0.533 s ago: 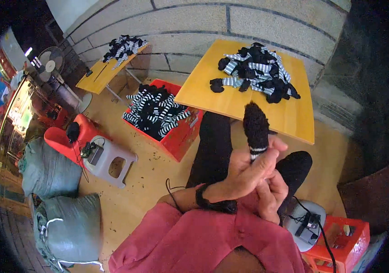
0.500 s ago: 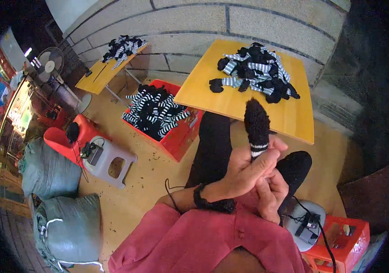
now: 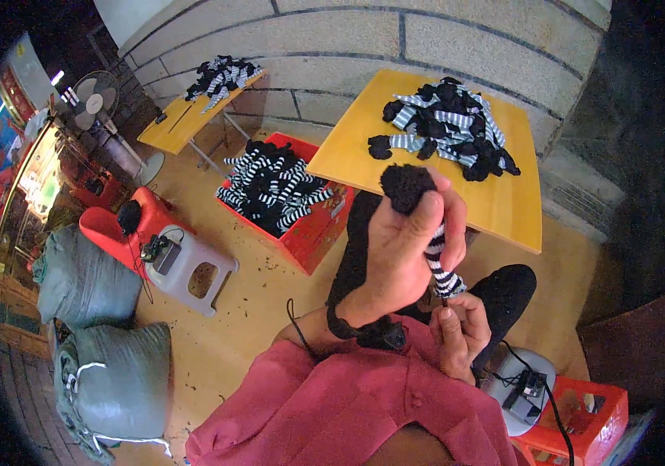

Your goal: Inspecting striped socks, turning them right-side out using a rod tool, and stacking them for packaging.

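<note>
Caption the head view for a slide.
Left hand grips a black-and-white striped sock while right hand pinches its lower end, before a yellow table.

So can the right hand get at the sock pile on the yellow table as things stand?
Probably not right away: the right hand is low by the lap, pinching the striped sock's lower end, while the left hand grips it. The sock pile lies uncovered on the yellow table ahead.

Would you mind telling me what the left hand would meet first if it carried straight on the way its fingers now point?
The left hand, gripping a black-toed striped sock, points up and away. Most likely it would first reach the near edge of the yellow table, then the sock pile; depth is unclear.
</note>
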Demonstrator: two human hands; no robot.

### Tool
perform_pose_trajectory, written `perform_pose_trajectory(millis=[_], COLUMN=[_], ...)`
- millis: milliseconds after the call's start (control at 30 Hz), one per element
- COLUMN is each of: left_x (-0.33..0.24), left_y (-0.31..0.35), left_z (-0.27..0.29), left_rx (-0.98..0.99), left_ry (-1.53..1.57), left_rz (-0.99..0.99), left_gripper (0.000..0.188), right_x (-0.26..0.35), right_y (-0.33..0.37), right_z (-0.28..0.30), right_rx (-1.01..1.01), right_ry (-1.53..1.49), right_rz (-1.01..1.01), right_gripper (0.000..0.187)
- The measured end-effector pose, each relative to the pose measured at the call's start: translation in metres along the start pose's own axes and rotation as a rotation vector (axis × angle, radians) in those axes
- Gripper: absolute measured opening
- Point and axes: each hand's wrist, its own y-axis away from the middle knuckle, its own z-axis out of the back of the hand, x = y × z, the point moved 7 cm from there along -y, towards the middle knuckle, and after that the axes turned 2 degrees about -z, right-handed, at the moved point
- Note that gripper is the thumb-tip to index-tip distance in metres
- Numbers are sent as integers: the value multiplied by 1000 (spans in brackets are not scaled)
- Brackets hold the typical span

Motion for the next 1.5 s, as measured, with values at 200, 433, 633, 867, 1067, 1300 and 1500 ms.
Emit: perform_pose_trajectory(millis=[200,433,633,867,1067,1300,1500], left_x=[25,44,20,-5,11,28,38], left_y=[22,33,13,-2,16,22,18], left_z=[-2,0,5,7,0,-7,0], left_rx=[-27,55,-2,-99,-107,10,-30], left_ry=[60,40,-22,-108,-179,-95,-32], left_rz=[73,198,47,-82,-66,58,205], left_gripper=[23,15,26,22,30,31,29], right_x=[5,17,12,-2,9,20,24], right_y=[-4,-13,-14,-4,-8,-9,-24], right_z=[-8,-7,-2,-2,-9,-3,-11], right_rx=[38,-17,15,62,66,36,138], right_ry=[-161,12,65,38,-91,64,-8], right_rz=[-29,109,23,38,31,168,-6], right_gripper=[24,23,19,25,27,36,44])
